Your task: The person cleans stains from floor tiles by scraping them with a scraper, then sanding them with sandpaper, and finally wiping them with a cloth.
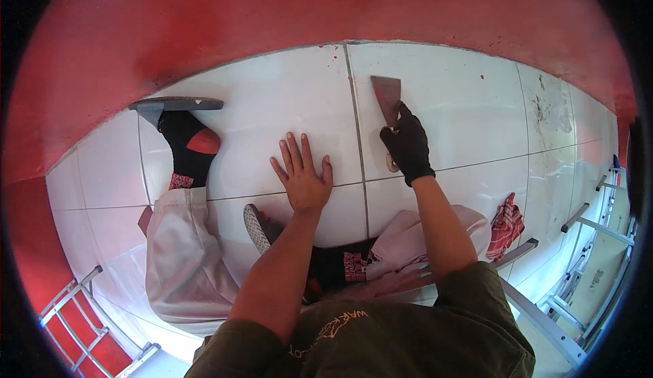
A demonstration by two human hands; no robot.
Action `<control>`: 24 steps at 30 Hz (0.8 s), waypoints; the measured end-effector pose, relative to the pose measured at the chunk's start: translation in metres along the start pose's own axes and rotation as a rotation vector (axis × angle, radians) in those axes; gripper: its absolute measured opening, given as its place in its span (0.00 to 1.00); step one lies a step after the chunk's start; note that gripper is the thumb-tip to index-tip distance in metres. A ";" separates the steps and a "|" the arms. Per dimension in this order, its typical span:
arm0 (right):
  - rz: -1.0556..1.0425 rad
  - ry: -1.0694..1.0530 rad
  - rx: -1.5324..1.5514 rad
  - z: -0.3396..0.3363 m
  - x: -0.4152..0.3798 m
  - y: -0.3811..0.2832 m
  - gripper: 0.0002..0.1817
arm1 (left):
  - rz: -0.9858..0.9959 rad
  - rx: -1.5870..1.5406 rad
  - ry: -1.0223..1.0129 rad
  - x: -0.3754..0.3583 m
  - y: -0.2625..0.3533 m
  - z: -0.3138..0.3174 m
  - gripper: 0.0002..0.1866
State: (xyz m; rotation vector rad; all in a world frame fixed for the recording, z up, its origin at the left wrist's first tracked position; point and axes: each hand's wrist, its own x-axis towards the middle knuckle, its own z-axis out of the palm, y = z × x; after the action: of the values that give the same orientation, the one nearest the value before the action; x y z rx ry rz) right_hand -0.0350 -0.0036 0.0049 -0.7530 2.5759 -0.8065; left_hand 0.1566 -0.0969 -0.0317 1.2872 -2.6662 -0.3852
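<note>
Two hands of yours are down at the white tiled floor (272, 99), one bare and one gloved. Your bare left hand (303, 182) is palm down on a tile, fingers spread and thumb held out to the side, with nothing in its grip. Your right hand (409, 143), in a black glove, is curled around the handle of a scraper (387, 98) — the handle's end shows below your fingers, and the blade points away from you toward the red wall (326, 4). The scraper is just right of the dark grout line (356, 126) that runs between your hands; you cannot tell from here whether its edge presses on the tile. Small red spots (482, 77) dot the floor near the wall, some left of the blade and one well to its right. A crumpled red patterned cloth (506, 227) lies beside your right knee. Your foot in a black and red sock (187, 148) is at left, beside a dark sandal (180, 103) near the wall. Metal ladder parts stand at both edges — one at lower left (78, 323), more at right (544, 323)
</note>
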 end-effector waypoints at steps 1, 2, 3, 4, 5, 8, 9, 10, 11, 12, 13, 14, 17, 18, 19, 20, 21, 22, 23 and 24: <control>-0.004 0.004 0.001 -0.001 -0.003 -0.002 0.31 | 0.001 -0.006 0.008 0.000 0.000 0.000 0.33; -0.060 0.022 0.015 -0.001 -0.008 -0.004 0.30 | 0.002 -0.012 0.015 0.000 0.000 0.000 0.33; -0.116 0.042 0.029 -0.002 -0.011 -0.006 0.30 | 0.004 -0.014 0.022 -0.001 -0.001 0.001 0.33; -0.121 0.050 0.029 0.000 -0.014 -0.004 0.30 | 0.003 -0.043 0.038 -0.001 -0.002 0.002 0.33; -0.109 0.048 0.033 0.004 -0.015 0.001 0.29 | 0.003 -0.073 0.055 -0.001 -0.002 0.002 0.33; -0.146 0.092 0.065 0.011 -0.019 0.003 0.27 | 0.034 -0.222 0.127 -0.002 -0.006 0.000 0.32; -0.182 0.125 0.083 0.012 -0.023 0.005 0.27 | 0.040 -0.228 0.135 -0.004 -0.008 0.001 0.32; 0.025 -0.075 0.011 0.015 -0.026 0.013 0.26 | 0.031 -0.281 0.134 -0.005 -0.011 0.003 0.31; -0.108 -0.001 0.018 0.012 -0.036 0.010 0.27 | 0.027 -0.336 0.135 -0.002 -0.012 0.003 0.30; -0.101 0.030 0.029 0.009 -0.043 0.007 0.27 | -0.013 -0.399 0.124 -0.001 -0.013 0.003 0.29; -0.094 0.054 0.039 0.001 -0.052 -0.005 0.27 | -0.007 -0.410 0.132 0.005 -0.013 0.000 0.29; -0.105 0.040 0.001 0.002 -0.057 -0.002 0.27 | -0.078 -0.543 0.066 0.010 -0.013 -0.003 0.29; -0.120 -0.136 -0.026 0.007 -0.069 0.009 0.29 | -0.187 -0.954 0.026 0.021 0.001 -0.029 0.28; -0.256 -0.057 0.059 0.007 -0.076 0.009 0.28 | -0.336 -1.071 -0.095 0.025 0.008 -0.041 0.27; -0.319 -0.054 0.042 0.006 -0.082 0.007 0.30 | -0.485 -1.182 -0.228 0.027 0.014 -0.052 0.27; -0.349 -0.131 0.083 -0.004 -0.089 -0.003 0.30 | -0.544 -1.318 -0.307 0.028 0.015 -0.060 0.23; -0.376 -0.204 0.121 -0.016 -0.096 -0.011 0.31 | -0.515 -1.336 -0.320 0.029 0.013 -0.066 0.23; -0.420 -0.211 0.150 -0.025 -0.103 -0.016 0.32 | -0.491 -1.356 -0.407 0.028 0.008 -0.069 0.20; -0.466 -0.219 0.181 -0.034 -0.110 -0.020 0.33 | -0.465 -1.369 -0.493 0.027 0.006 -0.073 0.17; -0.420 -0.268 0.166 -0.044 -0.114 -0.025 0.34 | -0.437 -1.379 -0.505 0.026 0.004 -0.076 0.17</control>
State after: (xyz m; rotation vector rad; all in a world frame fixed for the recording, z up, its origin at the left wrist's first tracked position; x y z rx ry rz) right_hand 0.0453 0.0635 0.0722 -1.2762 2.1128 -0.9499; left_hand 0.1563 -0.1272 0.0423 1.2088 -1.4648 -2.2578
